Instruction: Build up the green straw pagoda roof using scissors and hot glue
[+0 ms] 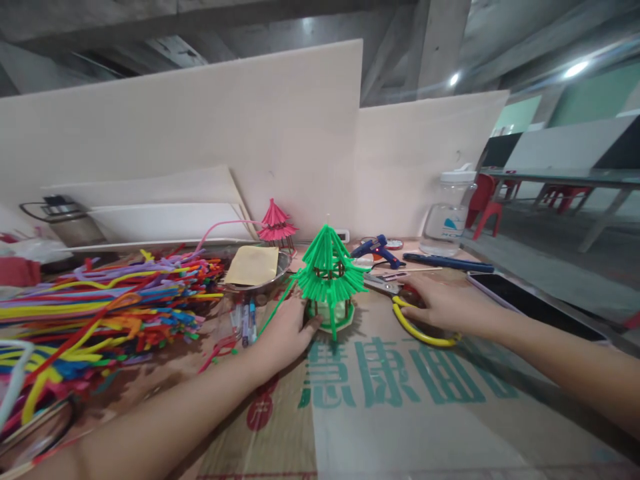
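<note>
A small green pavilion model [333, 283] made of pipe cleaners, with a two-tiered pointed roof, stands upright on the cardboard. My left hand [285, 333] is at its left side, thumb and fingers closed around the edge of the base; the fingertips are partly hidden. A green pipe cleaner [277, 307] runs slantwise beside this hand. To the right, my right hand [437, 307] is curled over the yellow handles of the scissors [415, 333], which lie on the table with the blades pointing toward the model.
Bundles of coloured pipe cleaners [110, 307] cover the left side. Behind stand a pink pavilion model [277, 223] and a dish with a yellow paper [253, 265]. A blue glue gun [377, 251], a clear bottle [445, 213] and a phone [535, 303] lie or stand rightward.
</note>
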`<state>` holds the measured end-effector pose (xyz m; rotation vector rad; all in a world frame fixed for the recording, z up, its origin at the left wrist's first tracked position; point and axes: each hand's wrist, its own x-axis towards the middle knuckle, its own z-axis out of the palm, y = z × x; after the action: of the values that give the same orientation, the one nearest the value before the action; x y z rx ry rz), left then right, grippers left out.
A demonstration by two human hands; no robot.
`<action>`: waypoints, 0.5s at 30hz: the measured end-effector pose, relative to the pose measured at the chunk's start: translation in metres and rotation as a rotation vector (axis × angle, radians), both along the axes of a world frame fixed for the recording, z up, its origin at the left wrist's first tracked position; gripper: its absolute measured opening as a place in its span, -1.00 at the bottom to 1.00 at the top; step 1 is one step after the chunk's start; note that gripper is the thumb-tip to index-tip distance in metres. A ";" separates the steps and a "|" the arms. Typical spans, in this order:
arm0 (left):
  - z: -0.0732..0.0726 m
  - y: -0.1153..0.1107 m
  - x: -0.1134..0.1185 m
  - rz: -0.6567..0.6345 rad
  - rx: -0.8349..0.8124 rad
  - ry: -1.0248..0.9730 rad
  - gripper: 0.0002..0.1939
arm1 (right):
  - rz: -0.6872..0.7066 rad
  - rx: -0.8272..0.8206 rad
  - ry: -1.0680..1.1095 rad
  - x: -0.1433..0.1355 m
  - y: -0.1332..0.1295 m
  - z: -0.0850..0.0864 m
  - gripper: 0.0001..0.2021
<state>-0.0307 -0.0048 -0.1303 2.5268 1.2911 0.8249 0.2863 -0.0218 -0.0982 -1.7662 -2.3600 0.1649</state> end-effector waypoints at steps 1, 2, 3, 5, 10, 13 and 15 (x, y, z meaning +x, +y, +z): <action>-0.001 0.000 0.000 0.008 -0.004 0.000 -0.84 | -0.012 -0.008 -0.035 -0.004 -0.004 0.003 -0.54; -0.001 0.001 0.000 0.010 -0.007 0.002 -0.85 | -0.018 -0.012 -0.053 -0.007 -0.007 0.005 -0.54; -0.001 0.001 0.000 0.010 -0.010 0.002 -0.85 | -0.011 -0.003 -0.056 -0.009 -0.009 0.006 -0.55; 0.000 0.000 0.001 0.012 -0.018 -0.004 -0.81 | 0.011 0.048 -0.052 -0.009 -0.009 0.003 -0.59; 0.004 -0.005 0.002 0.133 0.014 -0.042 -0.63 | 0.064 0.224 0.010 -0.004 0.004 -0.023 -0.66; 0.004 -0.009 0.001 0.183 0.056 -0.013 -0.69 | 0.070 0.256 0.083 -0.001 0.014 -0.035 -0.66; 0.004 -0.010 0.001 0.184 0.063 0.022 -0.70 | 0.050 0.255 0.101 0.000 0.016 -0.037 -0.66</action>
<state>-0.0302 -0.0144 -0.1265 2.4985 1.5464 0.8893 0.2867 -0.0057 -0.1355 -1.5458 -2.2415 -0.0383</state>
